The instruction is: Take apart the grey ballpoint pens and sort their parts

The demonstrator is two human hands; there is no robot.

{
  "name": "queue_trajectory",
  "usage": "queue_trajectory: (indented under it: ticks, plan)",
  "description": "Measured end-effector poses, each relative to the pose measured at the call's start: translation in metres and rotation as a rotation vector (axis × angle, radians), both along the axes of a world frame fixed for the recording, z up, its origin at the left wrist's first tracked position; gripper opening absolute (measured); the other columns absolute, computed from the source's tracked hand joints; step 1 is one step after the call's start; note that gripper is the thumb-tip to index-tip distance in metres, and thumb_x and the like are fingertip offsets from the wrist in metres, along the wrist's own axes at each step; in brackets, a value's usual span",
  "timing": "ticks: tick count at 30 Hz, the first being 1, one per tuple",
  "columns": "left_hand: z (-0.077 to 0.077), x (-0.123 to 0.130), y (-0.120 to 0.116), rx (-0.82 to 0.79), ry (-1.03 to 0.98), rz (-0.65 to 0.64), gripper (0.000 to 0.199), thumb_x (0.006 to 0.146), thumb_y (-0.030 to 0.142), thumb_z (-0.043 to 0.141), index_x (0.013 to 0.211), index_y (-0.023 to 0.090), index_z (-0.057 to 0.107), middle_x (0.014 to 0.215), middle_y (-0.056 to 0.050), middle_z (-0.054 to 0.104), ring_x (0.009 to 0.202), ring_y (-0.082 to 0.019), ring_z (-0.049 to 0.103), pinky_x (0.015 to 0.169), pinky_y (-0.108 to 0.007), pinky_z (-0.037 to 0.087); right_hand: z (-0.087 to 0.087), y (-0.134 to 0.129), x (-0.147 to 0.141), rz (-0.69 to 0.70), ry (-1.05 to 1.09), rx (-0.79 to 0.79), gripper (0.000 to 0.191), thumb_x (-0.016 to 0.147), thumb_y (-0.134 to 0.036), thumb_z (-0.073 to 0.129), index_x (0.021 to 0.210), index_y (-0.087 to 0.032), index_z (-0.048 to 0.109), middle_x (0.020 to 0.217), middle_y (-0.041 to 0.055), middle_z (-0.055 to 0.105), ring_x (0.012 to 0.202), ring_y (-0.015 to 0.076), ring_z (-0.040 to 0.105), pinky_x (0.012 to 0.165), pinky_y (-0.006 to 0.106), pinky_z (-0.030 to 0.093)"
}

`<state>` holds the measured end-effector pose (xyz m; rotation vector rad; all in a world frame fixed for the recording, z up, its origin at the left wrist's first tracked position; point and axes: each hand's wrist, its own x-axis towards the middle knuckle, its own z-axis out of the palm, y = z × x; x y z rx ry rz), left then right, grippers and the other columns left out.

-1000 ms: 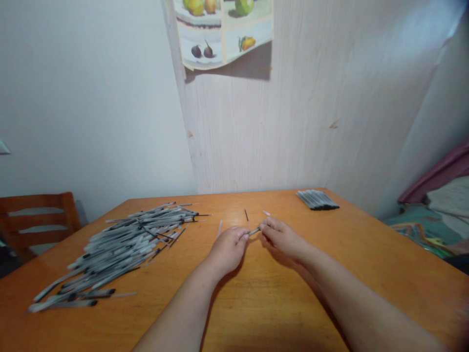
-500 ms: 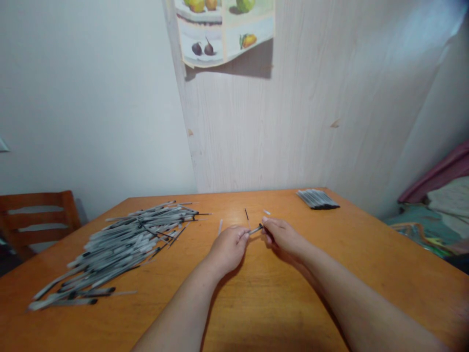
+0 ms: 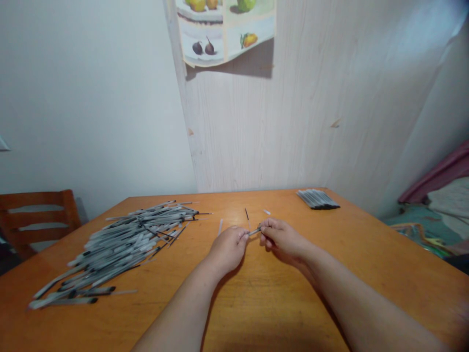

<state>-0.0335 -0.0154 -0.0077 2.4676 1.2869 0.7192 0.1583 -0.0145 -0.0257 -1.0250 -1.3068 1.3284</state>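
Above the middle of the table, a thin pen [image 3: 254, 231] spans the gap between my two hands. My left hand [image 3: 230, 248] is closed round its left end, thumb and forefinger pinched together. The fingers of my right hand [image 3: 279, 236] pinch the pen's dark right end and cover most of it. Just beyond the hands lie a thin black refill-like stick [image 3: 246, 214], a small white piece [image 3: 267, 212] and a pale translucent strip [image 3: 220, 226].
A big loose heap of grey pens and pen parts [image 3: 128, 239] covers the table's left side. At the far right corner is a neat row of pens [image 3: 317, 199]. A wooden chair [image 3: 36, 215] stands at the left, and a fruit picture [image 3: 227, 34] hangs on the wall.
My right hand has shifted slightly left along the pen, and its fingers now hide the dark end that showed before. The left hand has stayed in place.
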Motion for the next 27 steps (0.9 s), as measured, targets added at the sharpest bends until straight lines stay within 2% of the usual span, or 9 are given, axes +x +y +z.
queue_trajectory:
  ticks: [2,5,8,12,16,23,25,27]
  plan:
    - [0.000,0.000,0.000,0.003,0.001,-0.004,0.029,0.096,0.027,0.039,0.084,0.020,0.064,0.089,-0.006,0.067,0.086,-0.018,0.060,0.075,-0.029,0.043,0.002,0.000,-0.001,0.001,0.024,-0.003,0.016,0.079,-0.032,0.064,0.081,-0.019,0.055,0.061,-0.0023,0.061,0.045,0.0086,0.046,0.045,0.022,0.037]
    - [0.000,0.000,0.000,0.010,-0.005,-0.010,0.029,0.097,0.027,0.038,0.085,0.020,0.064,0.090,-0.006,0.067,0.087,-0.018,0.060,0.076,-0.029,0.043,0.002,0.000,-0.001,-0.031,0.009,-0.006,0.023,0.083,-0.040,0.060,0.077,-0.019,0.056,0.060,-0.0014,0.061,0.044,0.0083,0.046,0.044,0.022,0.036]
    - [0.001,0.000,-0.001,0.017,-0.005,-0.004,0.029,0.097,0.028,0.038,0.083,0.020,0.063,0.089,-0.006,0.067,0.086,-0.019,0.060,0.075,-0.029,0.044,-0.001,0.002,0.000,-0.083,-0.055,-0.034,0.037,0.089,-0.052,0.051,0.071,-0.019,0.053,0.049,-0.0030,0.054,0.038,0.0082,0.040,0.039,0.022,0.029]
    - [0.003,0.000,-0.003,0.023,0.003,0.004,0.029,0.097,0.028,0.039,0.082,0.020,0.063,0.090,-0.006,0.067,0.086,-0.019,0.060,0.075,-0.029,0.044,-0.006,0.004,0.002,-0.038,-0.117,-0.044,0.041,0.090,-0.056,0.048,0.072,-0.019,0.054,0.048,-0.0044,0.051,0.034,0.0072,0.033,0.035,0.022,0.020]
    - [0.003,0.001,-0.003,0.017,0.024,0.015,0.029,0.096,0.029,0.040,0.080,0.020,0.062,0.088,-0.006,0.066,0.084,-0.018,0.059,0.073,-0.028,0.044,-0.009,0.006,0.004,0.008,-0.126,-0.024,0.037,0.089,-0.051,0.052,0.069,-0.020,0.051,0.049,-0.0046,0.050,0.035,0.0067,0.033,0.036,0.022,0.020]
    - [0.001,0.000,-0.002,0.011,0.029,0.010,0.030,0.096,0.029,0.039,0.083,0.020,0.064,0.089,-0.006,0.067,0.085,-0.019,0.060,0.075,-0.029,0.045,-0.005,0.002,0.003,0.011,0.027,-0.055,0.011,0.079,-0.029,0.060,0.080,-0.019,0.055,0.057,-0.0031,0.060,0.041,0.0075,0.043,0.042,0.021,0.033]
    - [0.001,0.000,-0.002,0.008,0.022,0.011,0.030,0.096,0.029,0.039,0.084,0.020,0.065,0.091,-0.006,0.067,0.087,-0.019,0.060,0.077,-0.030,0.045,-0.002,0.002,0.003,0.014,0.076,-0.079,0.013,0.076,-0.025,0.062,0.086,-0.019,0.057,0.059,-0.0031,0.062,0.041,0.0073,0.045,0.042,0.020,0.034]
    - [0.002,0.000,-0.002,-0.001,0.019,0.012,0.029,0.096,0.029,0.040,0.086,0.020,0.066,0.093,-0.006,0.068,0.089,-0.019,0.060,0.079,-0.030,0.045,-0.001,0.002,0.003,0.006,0.087,-0.088,0.015,0.078,-0.029,0.062,0.087,-0.018,0.057,0.060,-0.0021,0.063,0.041,0.0069,0.045,0.040,0.020,0.031]
